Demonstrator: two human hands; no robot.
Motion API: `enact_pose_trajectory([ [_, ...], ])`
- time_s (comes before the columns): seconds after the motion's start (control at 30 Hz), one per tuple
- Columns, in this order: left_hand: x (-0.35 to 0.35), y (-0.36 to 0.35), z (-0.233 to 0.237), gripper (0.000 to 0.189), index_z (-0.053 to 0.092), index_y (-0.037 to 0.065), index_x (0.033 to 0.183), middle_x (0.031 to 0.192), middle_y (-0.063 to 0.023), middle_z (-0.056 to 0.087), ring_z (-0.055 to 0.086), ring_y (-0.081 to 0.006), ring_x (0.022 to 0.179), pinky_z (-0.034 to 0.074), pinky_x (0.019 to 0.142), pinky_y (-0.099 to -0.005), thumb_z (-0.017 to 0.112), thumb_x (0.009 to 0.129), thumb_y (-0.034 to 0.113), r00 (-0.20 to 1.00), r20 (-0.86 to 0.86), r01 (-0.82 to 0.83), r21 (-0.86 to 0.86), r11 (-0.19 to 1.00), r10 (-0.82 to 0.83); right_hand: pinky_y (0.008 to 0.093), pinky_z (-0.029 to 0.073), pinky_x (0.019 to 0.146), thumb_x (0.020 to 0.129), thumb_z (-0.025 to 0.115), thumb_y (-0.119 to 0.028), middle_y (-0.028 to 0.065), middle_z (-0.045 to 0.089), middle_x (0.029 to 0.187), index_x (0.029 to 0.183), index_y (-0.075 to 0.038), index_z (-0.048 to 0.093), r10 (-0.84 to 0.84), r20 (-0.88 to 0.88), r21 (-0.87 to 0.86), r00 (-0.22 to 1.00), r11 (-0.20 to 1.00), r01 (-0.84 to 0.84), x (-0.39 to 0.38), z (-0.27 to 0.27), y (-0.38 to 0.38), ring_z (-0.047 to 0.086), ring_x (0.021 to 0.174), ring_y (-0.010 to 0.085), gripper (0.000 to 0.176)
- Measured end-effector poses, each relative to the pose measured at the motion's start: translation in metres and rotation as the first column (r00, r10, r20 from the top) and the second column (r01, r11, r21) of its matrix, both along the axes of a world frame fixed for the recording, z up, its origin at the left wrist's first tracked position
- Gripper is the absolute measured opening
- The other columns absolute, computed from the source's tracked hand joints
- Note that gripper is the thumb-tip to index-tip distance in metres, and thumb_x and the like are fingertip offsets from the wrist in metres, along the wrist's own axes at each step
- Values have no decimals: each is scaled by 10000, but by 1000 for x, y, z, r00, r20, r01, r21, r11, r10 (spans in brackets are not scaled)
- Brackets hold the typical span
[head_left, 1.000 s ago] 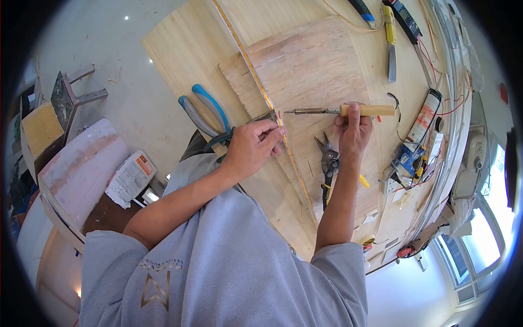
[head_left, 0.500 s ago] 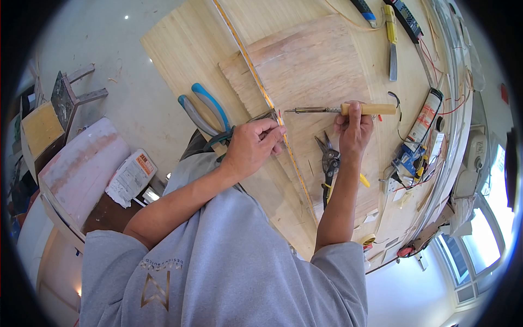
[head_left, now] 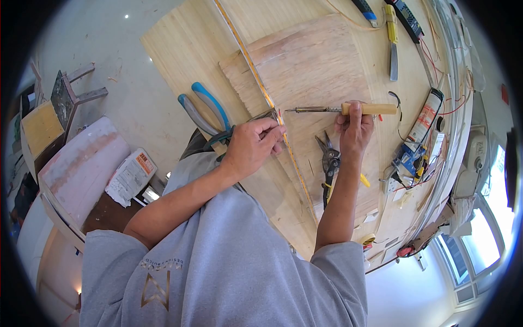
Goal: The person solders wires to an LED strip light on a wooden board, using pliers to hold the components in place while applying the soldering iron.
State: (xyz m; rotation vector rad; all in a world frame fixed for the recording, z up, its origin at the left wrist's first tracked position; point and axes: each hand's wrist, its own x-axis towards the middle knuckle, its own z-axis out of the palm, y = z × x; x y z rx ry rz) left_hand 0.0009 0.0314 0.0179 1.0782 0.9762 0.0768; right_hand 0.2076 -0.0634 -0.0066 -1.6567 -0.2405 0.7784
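My left hand [head_left: 253, 144] is closed, its fingertips pinched on a thin orange-and-white LED strip [head_left: 253, 68] that runs across the board. In my closed right hand [head_left: 357, 128] is a soldering iron [head_left: 376, 109] by its wooden handle. The iron's thin metal tip points left, close to a small red spot on the strip just above my left fingertips. Blue-and-grey-handled pliers [head_left: 210, 106] lie beside my left hand, partly hidden by it. Next to my right forearm lie snips [head_left: 330, 161] with yellow-trimmed handles, partly covered by the arm.
The wooden board [head_left: 310, 60] rests on a pale tabletop [head_left: 185, 41]. Toward the right are a yellow-handled scraper [head_left: 392, 32], a sealant tube [head_left: 426, 120], a blue device [head_left: 409, 158] and loose wires. A stool [head_left: 65, 103] and a white bag [head_left: 131, 177] stand off to the left.
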Motion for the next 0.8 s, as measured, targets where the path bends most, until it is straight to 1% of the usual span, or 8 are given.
enact_pose_trajectory([
  [0.47, 0, -1, -1, 222, 632, -41, 852, 720, -49, 624, 628, -102, 626, 528, 570, -232, 578, 936, 158, 1000, 0, -6, 4, 1000, 6, 216, 347, 422, 947, 570, -310, 20, 521, 587, 876, -44, 564, -2, -6, -11, 1000, 1000, 2, 0, 1, 0, 479, 464, 89, 276],
  [0.7, 0, 0, 0, 225, 632, -41, 853, 714, -51, 623, 630, -103, 620, 526, 567, -231, 582, 934, 162, 1000, -7, 11, 20, 1000, -11, 216, 340, 414, 946, 573, -309, 18, 519, 578, 864, -46, 567, -2, 1, -41, 1000, 999, 2, 0, 3, 2, 475, 456, 86, 276],
  [0.8, 0, 0, 0, 226, 633, -41, 852, 710, -50, 621, 628, -102, 618, 525, 566, -230, 582, 934, 162, 1000, 0, -4, -2, 1000, 4, 215, 336, 412, 943, 577, -312, 15, 518, 571, 855, -48, 568, -14, -5, -67, 1000, 998, 14, 0, 4, 3, 471, 449, 85, 278],
])
